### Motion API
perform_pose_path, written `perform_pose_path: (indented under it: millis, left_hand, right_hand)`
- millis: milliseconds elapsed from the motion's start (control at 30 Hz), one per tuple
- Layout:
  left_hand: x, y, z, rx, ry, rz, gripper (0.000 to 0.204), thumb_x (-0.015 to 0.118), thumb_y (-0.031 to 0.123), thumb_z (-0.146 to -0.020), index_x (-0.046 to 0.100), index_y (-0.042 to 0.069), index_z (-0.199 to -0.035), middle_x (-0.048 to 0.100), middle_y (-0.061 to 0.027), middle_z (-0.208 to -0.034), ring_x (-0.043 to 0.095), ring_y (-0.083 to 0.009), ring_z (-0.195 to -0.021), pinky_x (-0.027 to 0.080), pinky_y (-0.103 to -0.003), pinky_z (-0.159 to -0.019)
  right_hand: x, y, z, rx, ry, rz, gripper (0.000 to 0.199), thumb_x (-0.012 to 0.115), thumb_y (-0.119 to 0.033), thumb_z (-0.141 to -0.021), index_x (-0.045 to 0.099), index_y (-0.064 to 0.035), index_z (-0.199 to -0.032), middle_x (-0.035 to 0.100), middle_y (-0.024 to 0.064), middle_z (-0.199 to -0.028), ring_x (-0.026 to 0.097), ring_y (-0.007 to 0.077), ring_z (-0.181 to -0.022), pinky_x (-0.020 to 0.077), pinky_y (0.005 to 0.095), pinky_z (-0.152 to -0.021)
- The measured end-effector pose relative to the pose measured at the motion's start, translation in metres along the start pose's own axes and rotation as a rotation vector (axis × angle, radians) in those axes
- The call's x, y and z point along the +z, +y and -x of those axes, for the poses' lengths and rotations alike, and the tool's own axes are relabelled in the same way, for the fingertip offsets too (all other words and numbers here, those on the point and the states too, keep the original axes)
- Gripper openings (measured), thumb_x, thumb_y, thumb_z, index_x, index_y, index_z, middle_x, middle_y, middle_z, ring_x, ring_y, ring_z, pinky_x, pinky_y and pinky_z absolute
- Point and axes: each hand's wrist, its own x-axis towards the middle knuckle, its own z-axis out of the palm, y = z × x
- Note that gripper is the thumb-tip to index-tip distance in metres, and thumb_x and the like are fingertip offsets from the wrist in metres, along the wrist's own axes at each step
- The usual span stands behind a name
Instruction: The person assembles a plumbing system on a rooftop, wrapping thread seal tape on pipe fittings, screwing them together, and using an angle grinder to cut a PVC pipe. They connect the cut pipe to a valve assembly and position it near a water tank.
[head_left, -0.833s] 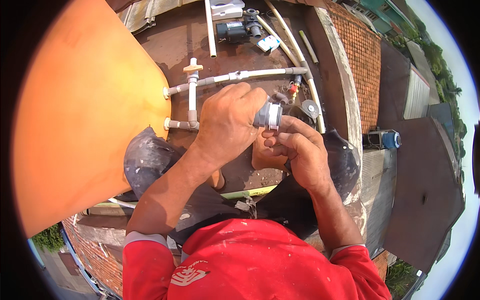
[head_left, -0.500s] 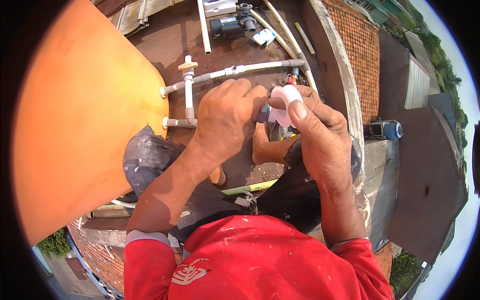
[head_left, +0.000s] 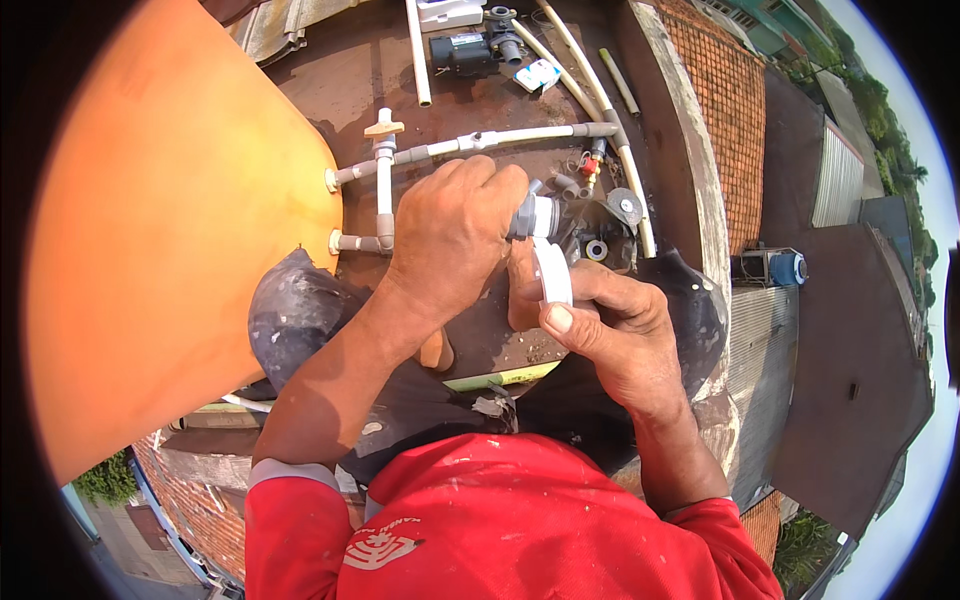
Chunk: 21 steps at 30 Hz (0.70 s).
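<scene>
My left hand (head_left: 445, 235) is closed round a dark grey plastic pipe fitting (head_left: 522, 216), held sideways in front of my knees. White tape covers the fitting's right end. Just below that end, my right hand (head_left: 630, 335) pinches a white roll of thread seal tape (head_left: 553, 274) between thumb and fingers. The roll stands nearly edge-on, its top close to the wrapped end. Whether a strand of tape joins the two is too fine to make out. My left fingers hide the fitting's other end.
A large orange tank (head_left: 180, 240) fills the left, with white pipes (head_left: 450, 147) and a valve (head_left: 384, 130) running from it. Ahead lie a dark pump (head_left: 462, 50), a small box (head_left: 537, 76) and loose pipes. Loose fittings and a grey disc (head_left: 625, 206) lie beyond my right hand. A low wall (head_left: 690, 130) borders the right.
My right hand has moved down and slightly left with the roll, which has turned from facing me to nearly edge-on. The fitting's white-wrapped end now shows. My left hand has barely moved.
</scene>
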Motion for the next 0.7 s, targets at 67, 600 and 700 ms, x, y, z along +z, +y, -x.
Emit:
perform_pose_path:
  millis: [67, 600, 700]
  left_hand:
    - [-0.002, 0.006, -0.002, 0.042, 0.003, -0.001, 0.021, 0.078, 0.008, -0.080, 0.062, 0.009, -0.093, 0.060, -0.0098, -0.085, 0.068, -0.0338, -0.084, 0.056, -0.048, -0.072]
    - [-0.001, -0.003, -0.002, -0.005, 0.027, -0.013, 0.029, 0.083, 0.009, -0.075, 0.060, 0.010, -0.091, 0.060, -0.0093, -0.086, 0.068, -0.0336, -0.083, 0.055, -0.048, -0.070]
    - [-0.001, 0.005, -0.003, 0.027, 0.011, -0.029, 0.023, 0.080, 0.010, -0.079, 0.061, 0.010, -0.093, 0.060, -0.0086, -0.086, 0.067, -0.0332, -0.083, 0.055, -0.047, -0.070]
  right_hand:
    - [-0.009, -0.017, -0.013, -0.107, 0.011, -0.046, 0.025, 0.083, -0.012, -0.103, 0.084, -0.0015, -0.126, 0.069, 0.0025, -0.113, 0.065, 0.0079, -0.089, 0.0519, 0.0259, -0.078]
    - [0.002, 0.016, -0.003, 0.140, 0.009, -0.007, 0.025, 0.082, -0.011, -0.104, 0.079, -0.0007, -0.127, 0.069, -0.0010, -0.099, 0.062, 0.0060, -0.087, 0.0534, 0.0286, -0.076]
    - [-0.003, -0.008, -0.009, -0.112, 0.063, -0.008, 0.018, 0.084, -0.014, -0.103, 0.085, -0.0017, -0.117, 0.065, -0.0045, -0.089, 0.054, 0.0024, -0.076, 0.0465, 0.0270, -0.071]
